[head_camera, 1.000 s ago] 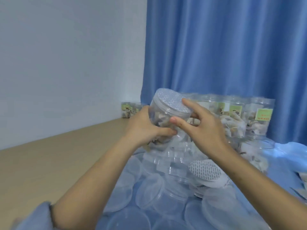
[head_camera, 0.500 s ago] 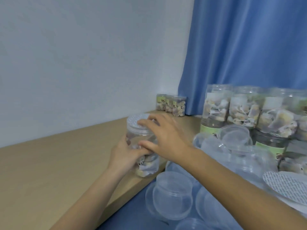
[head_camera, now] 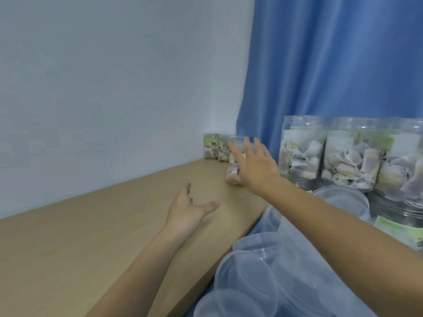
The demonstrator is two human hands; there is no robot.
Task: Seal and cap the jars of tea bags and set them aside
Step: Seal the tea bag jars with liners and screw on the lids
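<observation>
Right now the right hand (head_camera: pixel 254 168) reaches out over the wooden shelf (head_camera: pixel 91 236) with its fingers spread and straight, laid against the side of a jar of tea bags (head_camera: pixel 234 165); whether they actually press it cannot be told. That jar stands near the far end of the shelf, just beside two more jars (head_camera: pixel 216 147) in the corner by the blue curtain (head_camera: pixel 332 65). The left hand (head_camera: pixel 187 208) hovers lower, palm up, fingers relaxed, holding nothing. Clear lids (head_camera: pixel 247 271) and filled jars (head_camera: pixel 325 156) crowd the right.
</observation>
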